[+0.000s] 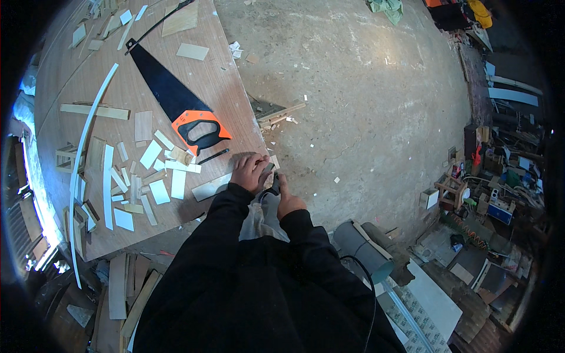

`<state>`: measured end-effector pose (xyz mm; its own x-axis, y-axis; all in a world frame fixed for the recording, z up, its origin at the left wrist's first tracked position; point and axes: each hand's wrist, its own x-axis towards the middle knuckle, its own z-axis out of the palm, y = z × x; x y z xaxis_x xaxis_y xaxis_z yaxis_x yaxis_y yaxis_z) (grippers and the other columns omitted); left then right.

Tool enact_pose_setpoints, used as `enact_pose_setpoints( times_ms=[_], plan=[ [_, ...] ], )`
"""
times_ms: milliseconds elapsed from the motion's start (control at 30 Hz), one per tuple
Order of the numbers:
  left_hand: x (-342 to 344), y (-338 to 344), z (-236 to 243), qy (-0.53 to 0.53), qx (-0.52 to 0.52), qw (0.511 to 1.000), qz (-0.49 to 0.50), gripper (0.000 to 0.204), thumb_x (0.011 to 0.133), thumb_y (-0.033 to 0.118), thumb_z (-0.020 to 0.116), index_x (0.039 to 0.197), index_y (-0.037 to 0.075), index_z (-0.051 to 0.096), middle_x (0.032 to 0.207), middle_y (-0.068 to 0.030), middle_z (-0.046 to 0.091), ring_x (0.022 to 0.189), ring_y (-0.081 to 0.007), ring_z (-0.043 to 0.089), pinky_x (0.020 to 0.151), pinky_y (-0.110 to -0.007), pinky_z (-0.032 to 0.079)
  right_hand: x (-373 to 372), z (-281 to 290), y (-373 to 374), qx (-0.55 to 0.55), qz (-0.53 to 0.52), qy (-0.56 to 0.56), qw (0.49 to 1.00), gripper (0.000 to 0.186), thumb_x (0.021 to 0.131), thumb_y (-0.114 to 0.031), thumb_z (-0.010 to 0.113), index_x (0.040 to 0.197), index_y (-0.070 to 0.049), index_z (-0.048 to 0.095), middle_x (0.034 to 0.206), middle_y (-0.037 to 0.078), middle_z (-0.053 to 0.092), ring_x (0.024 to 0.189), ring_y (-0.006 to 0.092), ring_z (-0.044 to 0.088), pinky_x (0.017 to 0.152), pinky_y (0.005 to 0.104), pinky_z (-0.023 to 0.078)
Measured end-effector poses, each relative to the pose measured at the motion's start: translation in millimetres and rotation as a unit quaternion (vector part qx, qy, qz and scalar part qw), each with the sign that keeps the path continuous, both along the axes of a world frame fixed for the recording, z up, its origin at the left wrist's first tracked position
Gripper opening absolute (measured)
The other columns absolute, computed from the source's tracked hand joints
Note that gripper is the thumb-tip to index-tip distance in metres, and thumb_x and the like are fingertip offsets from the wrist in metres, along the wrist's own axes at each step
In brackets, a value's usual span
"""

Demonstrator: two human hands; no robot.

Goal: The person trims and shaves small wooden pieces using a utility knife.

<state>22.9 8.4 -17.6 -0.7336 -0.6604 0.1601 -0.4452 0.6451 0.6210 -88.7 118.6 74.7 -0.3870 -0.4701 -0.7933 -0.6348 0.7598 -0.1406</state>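
At the table's right edge, my left hand [249,172] has its fingers bent round a small greyish piece [266,172] that I cannot make out clearly. My right hand [289,199], just right of it and lower, grips a dark object [274,183], partly hidden, with its forefinger pointing up along it. A handsaw [165,82] with an orange and black handle lies on the wooden table [235,100] beyond my hands, and a slim dark stick [213,156] lies below its handle. Many pale wood offcuts [159,192] and a long curved white strip [82,153] lie to the left.
The concrete floor [376,117] beyond the table edge has scraps on it. A grey roll [360,250], boards [434,291] and a black cable [366,275] are at lower right. A wooden stool [452,200] and piled clutter line the right side; more planks [120,291] lie at lower left.
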Motion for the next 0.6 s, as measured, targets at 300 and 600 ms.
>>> enact_pose_setpoints(
  times_ms=[300, 600],
  plan=[
    [1, 2, 1, 0.008, -0.010, 1.000, 0.000, 0.038, 0.090, 0.036, 0.060, 0.119, 0.012, 0.064, 0.111, -0.0033, 0.057, 0.098, -0.0255, 0.054, 0.085, -0.042, 0.041, 1, 8, 2, 0.008, -0.007, -0.002, 1.000, 0.077, 0.089, -0.014, 0.046, 0.154, -0.034, 0.011, 0.086, 0.030, 0.067, 0.079, 0.0438, 0.068, 0.072, 0.0524, 0.053],
    [0, 1, 0, 0.002, -0.015, 1.000, -0.004, 0.039, 0.090, 0.037, 0.060, 0.120, 0.013, 0.064, 0.111, -0.0023, 0.058, 0.095, -0.0250, 0.054, 0.083, -0.041, 0.041, 1, 15, 2, 0.020, -0.016, -0.014, 1.000, 0.076, 0.090, -0.013, 0.044, 0.154, -0.034, 0.011, 0.091, 0.031, 0.067, 0.082, 0.0437, 0.068, 0.073, 0.0517, 0.053]
  ],
)
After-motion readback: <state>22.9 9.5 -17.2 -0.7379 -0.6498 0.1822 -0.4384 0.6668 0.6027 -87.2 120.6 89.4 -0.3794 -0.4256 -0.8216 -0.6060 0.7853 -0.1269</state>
